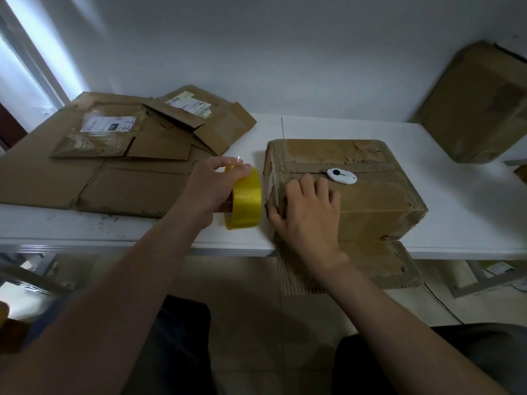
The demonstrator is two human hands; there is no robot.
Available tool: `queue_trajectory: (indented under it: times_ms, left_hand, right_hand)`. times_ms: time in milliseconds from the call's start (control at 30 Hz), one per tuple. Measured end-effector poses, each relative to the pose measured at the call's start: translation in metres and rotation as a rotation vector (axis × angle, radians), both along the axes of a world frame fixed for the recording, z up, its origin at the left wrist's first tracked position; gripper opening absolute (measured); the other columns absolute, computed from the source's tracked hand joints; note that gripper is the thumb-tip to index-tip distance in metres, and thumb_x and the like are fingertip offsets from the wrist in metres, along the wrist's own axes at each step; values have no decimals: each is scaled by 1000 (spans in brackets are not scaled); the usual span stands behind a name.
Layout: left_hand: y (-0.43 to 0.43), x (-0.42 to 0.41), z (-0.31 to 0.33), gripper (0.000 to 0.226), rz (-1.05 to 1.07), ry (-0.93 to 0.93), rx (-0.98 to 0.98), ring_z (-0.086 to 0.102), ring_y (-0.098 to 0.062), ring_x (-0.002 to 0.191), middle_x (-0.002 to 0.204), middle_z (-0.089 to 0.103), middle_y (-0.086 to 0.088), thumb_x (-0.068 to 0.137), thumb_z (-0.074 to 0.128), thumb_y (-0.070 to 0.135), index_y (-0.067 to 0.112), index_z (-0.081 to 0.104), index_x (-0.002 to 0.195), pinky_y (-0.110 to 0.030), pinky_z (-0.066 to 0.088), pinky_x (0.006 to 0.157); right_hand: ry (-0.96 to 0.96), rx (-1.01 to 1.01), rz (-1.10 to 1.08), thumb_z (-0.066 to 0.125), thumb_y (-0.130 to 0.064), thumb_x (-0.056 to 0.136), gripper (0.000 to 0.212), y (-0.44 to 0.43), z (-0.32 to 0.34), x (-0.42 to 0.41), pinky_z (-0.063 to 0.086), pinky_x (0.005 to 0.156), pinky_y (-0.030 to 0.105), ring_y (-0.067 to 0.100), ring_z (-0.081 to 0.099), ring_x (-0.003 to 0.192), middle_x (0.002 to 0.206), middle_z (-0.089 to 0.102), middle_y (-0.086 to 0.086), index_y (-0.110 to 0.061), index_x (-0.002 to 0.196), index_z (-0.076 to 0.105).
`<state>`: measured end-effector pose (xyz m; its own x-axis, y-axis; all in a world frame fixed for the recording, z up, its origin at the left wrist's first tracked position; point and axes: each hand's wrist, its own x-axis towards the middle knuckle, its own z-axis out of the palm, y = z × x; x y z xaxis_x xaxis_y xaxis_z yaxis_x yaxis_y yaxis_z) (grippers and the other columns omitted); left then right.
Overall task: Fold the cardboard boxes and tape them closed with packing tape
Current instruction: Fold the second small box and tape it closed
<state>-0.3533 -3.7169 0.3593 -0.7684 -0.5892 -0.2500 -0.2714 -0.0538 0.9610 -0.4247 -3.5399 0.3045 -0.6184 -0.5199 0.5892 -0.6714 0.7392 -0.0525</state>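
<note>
Tape roll [246,201] clasped in left grip [212,185], just left of box [370,195]; right grip [310,215] spread flat on box.

Flattened cardboard [114,166] lies left of the box [370,195], tape roll [246,201] between.

Bare forearms [114,295] from 7 and 5 o'clock; left hand [212,185], right hand [309,220] ungloved. Dark trousers [182,337] at 6 and 4 o'clock.

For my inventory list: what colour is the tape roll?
Yellow; the tape roll shows best in the head view.
</note>
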Motion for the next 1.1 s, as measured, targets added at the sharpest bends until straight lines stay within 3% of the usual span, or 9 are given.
queue_trajectory:
  times_ms: [167,300,600,733,800,933,1100]
  left_hand:
    - [3,4,-1,31,-15,-6,-3,68,-29,95,123,61,-8,87,77,40,30,71,116,-30,56,55]
    - [8,8,-2,31,-22,-20,-9,68,-27,95,120,63,-7,88,76,39,31,70,117,-30,56,58]
    - [26,7,-4,22,-48,-29,-24,69,-29,95,118,65,-9,89,76,36,31,72,110,-32,56,62]
    - [32,2,-5,22,-63,-27,-56,68,-29,95,117,64,-8,91,75,35,31,71,112,-33,57,63]
    - [36,-1,-6,21,-80,-31,-71,69,-28,92,113,66,-7,91,74,35,32,71,112,-38,61,66]
    - [47,-10,-10,19,-76,-42,-88,70,-31,94,113,66,-8,88,76,38,33,72,107,-52,63,74]
    - [50,-24,-10,14,-33,-17,-91,67,-30,99,119,63,-8,90,75,40,37,69,102,-45,63,73]
  right_hand:
    - [-52,104,177,54,-71,78,57,22,2,-10,39,78,40,25,48,97,110,60,0,-18,99,61]
    - [-131,19,325,75,-51,77,53,42,-2,-25,53,86,41,23,57,110,132,66,-8,-22,122,73]
    - [-371,4,470,56,-38,98,39,58,19,-27,44,108,39,22,45,129,144,58,-7,-22,131,68]
    - [-178,107,173,41,-61,100,50,73,33,-33,37,108,51,30,41,132,149,52,-5,-33,135,62]
    - [-210,224,21,24,-74,97,64,78,31,-35,31,110,58,35,38,134,156,41,-2,-39,142,51]
    - [-310,268,28,11,-79,93,74,79,19,-40,29,111,59,39,32,138,163,28,-1,-41,148,43]
    - [-373,239,20,12,-80,89,78,69,23,-55,24,111,58,41,27,138,163,25,0,-40,147,45]
